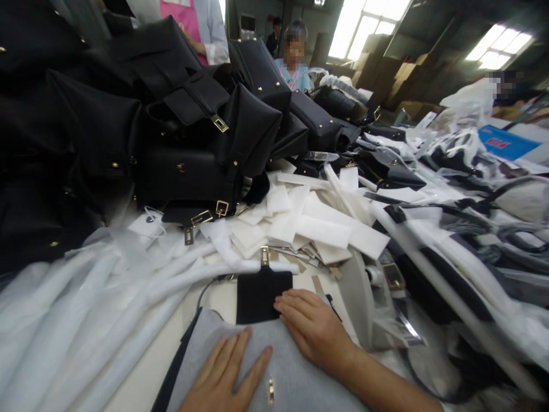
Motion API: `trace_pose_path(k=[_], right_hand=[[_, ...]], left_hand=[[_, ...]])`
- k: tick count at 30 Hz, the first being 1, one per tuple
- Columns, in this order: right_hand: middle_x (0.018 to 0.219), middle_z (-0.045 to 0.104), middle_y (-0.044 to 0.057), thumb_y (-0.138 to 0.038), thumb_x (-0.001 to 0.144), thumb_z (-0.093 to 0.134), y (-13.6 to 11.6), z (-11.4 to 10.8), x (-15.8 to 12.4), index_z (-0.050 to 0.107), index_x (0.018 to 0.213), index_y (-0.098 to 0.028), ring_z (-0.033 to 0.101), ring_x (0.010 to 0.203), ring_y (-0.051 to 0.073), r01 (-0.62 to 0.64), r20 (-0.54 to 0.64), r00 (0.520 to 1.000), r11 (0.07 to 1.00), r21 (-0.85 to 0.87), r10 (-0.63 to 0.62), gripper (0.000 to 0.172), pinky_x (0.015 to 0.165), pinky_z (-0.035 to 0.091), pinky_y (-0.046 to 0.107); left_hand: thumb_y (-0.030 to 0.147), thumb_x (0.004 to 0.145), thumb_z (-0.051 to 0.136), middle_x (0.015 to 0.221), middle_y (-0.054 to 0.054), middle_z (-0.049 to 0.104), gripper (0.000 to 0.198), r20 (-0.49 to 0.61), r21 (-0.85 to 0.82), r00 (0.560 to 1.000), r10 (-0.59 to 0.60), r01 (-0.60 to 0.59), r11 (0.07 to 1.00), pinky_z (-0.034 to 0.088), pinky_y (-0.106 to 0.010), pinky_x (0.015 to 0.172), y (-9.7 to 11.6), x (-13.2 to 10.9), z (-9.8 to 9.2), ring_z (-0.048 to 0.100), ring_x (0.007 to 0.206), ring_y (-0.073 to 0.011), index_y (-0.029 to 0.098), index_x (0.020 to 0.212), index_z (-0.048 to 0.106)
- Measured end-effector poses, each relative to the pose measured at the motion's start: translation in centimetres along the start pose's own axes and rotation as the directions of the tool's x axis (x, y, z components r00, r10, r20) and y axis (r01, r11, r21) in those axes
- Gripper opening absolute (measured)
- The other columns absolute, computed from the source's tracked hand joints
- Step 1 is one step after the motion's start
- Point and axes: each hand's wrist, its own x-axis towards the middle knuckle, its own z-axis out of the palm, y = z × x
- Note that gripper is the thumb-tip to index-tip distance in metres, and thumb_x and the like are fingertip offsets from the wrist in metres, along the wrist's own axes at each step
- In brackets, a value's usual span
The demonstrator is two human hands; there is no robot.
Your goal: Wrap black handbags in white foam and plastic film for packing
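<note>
1. The right hand (315, 329), low and right of centre in the frame, lies flat with its fingers close together. The fingertips rest where a grey wrapping sheet (257, 349) meets a black tab (262, 297).
2. The left hand (223, 375), at bottom centre, is palm-down on the same sheet with fingers slightly spread, pinching nothing.
3. The sheet covers a black bag (174, 369) at bottom centre, whose dark edge shows along the sheet's left side.
4. Risk: only the palms pin the sheet, so it would likely slide or crease if either hand lifts. The loose white foam strips (309, 223) just beyond could get caught under it.
5. Look: the sheet is matte, thin and smooth. A small gold fitting (270, 390) shows on it, and the tab ends in a gold buckle (265, 256).
6. Black handbags (206, 143) are heaped at the upper left.
</note>
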Motion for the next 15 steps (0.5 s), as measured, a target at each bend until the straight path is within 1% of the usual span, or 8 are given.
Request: trace_pose_path(k=[2,4,6,7,9,10,12,15], right_hand=[[0.113,0.072,0.008,-0.013,0.094,0.050,0.0,0.1,-0.2,0.063,0.118,-0.015,0.061,0.110,0.022,-0.022,0.016,1.000,0.999,0.030,0.022,0.028,0.099,0.050,0.040],[0.116,0.070,0.010,-0.023,0.096,0.052,0.1,-0.2,-0.2,0.061,0.123,-0.015,0.060,0.113,0.022,-0.009,0.036,0.999,0.995,0.102,0.005,0.030,0.101,0.048,0.040],[0.121,0.067,0.012,-0.036,0.095,0.054,0.0,-0.9,-0.1,0.057,0.129,-0.015,0.058,0.116,0.023,0.075,0.082,0.992,0.974,0.215,-0.095,0.040,0.103,0.046,0.041],[0.125,0.066,0.012,-0.042,0.094,0.054,-0.2,-1.5,-0.1,0.056,0.131,-0.016,0.057,0.120,0.023,0.125,0.128,0.978,0.957,0.263,-0.163,0.045,0.105,0.044,0.042],[0.134,0.061,0.010,-0.051,0.092,0.053,-1.0,-2.7,-0.2,0.054,0.134,-0.020,0.050,0.129,0.024,0.179,0.259,0.931,0.939,0.294,-0.258,0.052,0.113,0.034,0.046],[0.140,0.056,0.010,-0.054,0.092,0.053,-1.6,-3.3,-0.5,0.051,0.137,-0.021,0.044,0.135,0.025,0.169,0.334,0.907,0.948,0.270,-0.257,0.056,0.117,0.027,0.048],[0.150,0.044,0.011,-0.061,0.090,0.051,-2.7,-4.0,-1.4,0.042,0.145,-0.020,0.030,0.144,0.028,0.108,0.449,0.876,0.979,0.172,-0.176,0.069,0.120,0.016,0.052],[0.159,0.026,0.014,-0.069,0.087,0.049,-3.7,-3.9,-3.3,0.030,0.152,-0.019,0.017,0.148,0.032,0.013,0.491,0.871,0.999,0.046,-0.034,0.085,0.120,0.010,0.056]], left_hand=[[0.070,0.084,0.049,0.135,-0.016,0.059,0.079,0.042,-0.053,0.997,-0.069,0.071,0.996,0.051,-0.038,0.095,0.7,0.0,-1.0,0.057,0.122,-0.0294,0.022,0.146,0.039],[0.075,0.080,0.049,0.144,-0.019,0.049,0.089,0.065,-0.104,0.988,-0.138,0.144,0.984,0.048,-0.044,0.099,1.5,-0.2,-1.5,0.051,0.128,-0.0335,0.022,0.148,0.034],[0.074,0.081,0.048,0.149,-0.019,0.042,0.086,0.098,-0.141,0.980,-0.172,0.185,0.973,0.045,-0.047,0.102,2.1,-0.5,-1.5,0.048,0.131,-0.0343,0.025,0.150,0.031],[0.074,0.082,0.047,0.150,-0.019,0.041,0.085,0.117,-0.155,0.978,-0.173,0.190,0.969,0.043,-0.048,0.104,2.3,-0.6,-1.4,0.047,0.132,-0.0343,0.026,0.150,0.030],[0.074,0.084,0.044,0.149,-0.021,0.041,0.083,0.132,-0.174,0.977,-0.168,0.190,0.966,0.040,-0.050,0.107,2.4,-0.8,-1.0,0.045,0.134,-0.0343,0.027,0.150,0.029],[0.074,0.084,0.043,0.149,-0.021,0.041,0.083,0.138,-0.182,0.977,-0.163,0.187,0.965,0.039,-0.051,0.107,2.4,-0.8,-0.8,0.044,0.134,-0.0346,0.026,0.150,0.029],[0.073,0.084,0.043,0.148,-0.022,0.042,0.082,0.150,-0.196,0.976,-0.160,0.188,0.962,0.039,-0.051,0.108,2.3,-0.8,-0.6,0.044,0.134,-0.0357,0.025,0.150,0.030],[0.073,0.085,0.043,0.151,-0.021,0.038,0.081,0.181,-0.211,0.970,-0.162,0.199,0.957,0.039,-0.053,0.108,2.2,-0.8,-0.8,0.041,0.136,-0.0374,0.026,0.149,0.031]])
